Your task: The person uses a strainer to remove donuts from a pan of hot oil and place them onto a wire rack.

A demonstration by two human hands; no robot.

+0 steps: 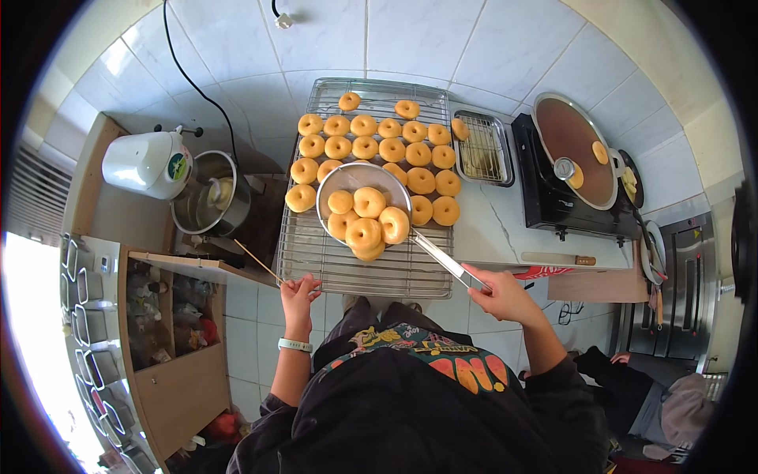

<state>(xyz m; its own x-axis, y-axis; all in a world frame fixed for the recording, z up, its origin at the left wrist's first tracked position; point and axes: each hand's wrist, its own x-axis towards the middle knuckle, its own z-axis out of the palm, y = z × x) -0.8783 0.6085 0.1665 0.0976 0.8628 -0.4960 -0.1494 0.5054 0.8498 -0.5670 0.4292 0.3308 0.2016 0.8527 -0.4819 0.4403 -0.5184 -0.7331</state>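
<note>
My right hand grips the metal handle of a round strainer held above the cooling rack. Several golden ring doughnuts are heaped in the strainer and hang over its near rim. My left hand pinches a thin wooden stick by the rack's near left corner. Rows of glazed-looking doughnuts lie on the wire cooling rack, with bare wires at its near end. The strainer hides part of the nearer rows.
Right of the rack stand a small tray with a wire grid and a black stove bearing a wide pan of brown oil, with doughnuts in it. A knife lies nearby. Left is a mixer. A seated person is at lower right.
</note>
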